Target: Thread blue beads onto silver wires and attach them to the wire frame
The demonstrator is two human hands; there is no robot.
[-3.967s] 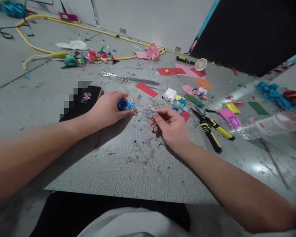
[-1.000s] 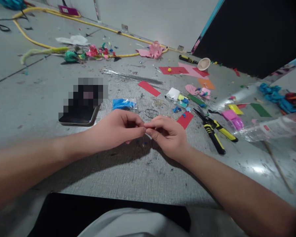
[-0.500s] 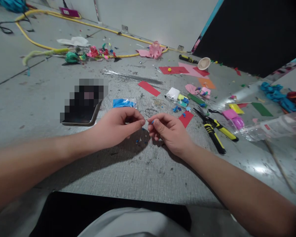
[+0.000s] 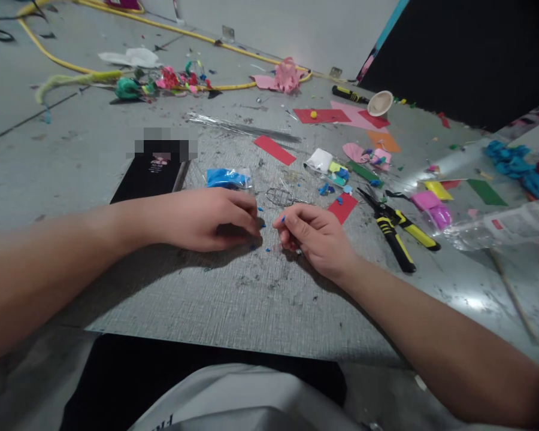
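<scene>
The right hand [image 4: 317, 239] has its thumb and index finger pinched together on a small blue bit [image 4: 283, 219], held just above the worktop [image 4: 251, 299], its other fingers curled in beneath. The left hand [image 4: 215, 218] lies palm down opposite, its fingers loosely bent and part-way closed, the tips close to the surface; whether they have hold of anything, I cannot tell. A narrow gap separates the two hands, with blue crumbs [image 4: 268, 250] scattered on the worktop about it.

Just beyond the left hand lies a clear packet of blue material [image 4: 228, 178], and to its left a dark phone [image 4: 148, 173], partly hidden by the forearm. A thin wire frame [image 4: 281, 196] lies flat just past the right hand's fingertips. To the right of that hand are a red paper piece [image 4: 344, 208] and black-and-yellow pliers [image 4: 388, 230], their handles spread. Farther back, a bundle of straight wires [image 4: 247, 127] lies near a red strip [image 4: 273, 150], while a clear plastic bottle [image 4: 512, 226] rests on its side at the far right
</scene>
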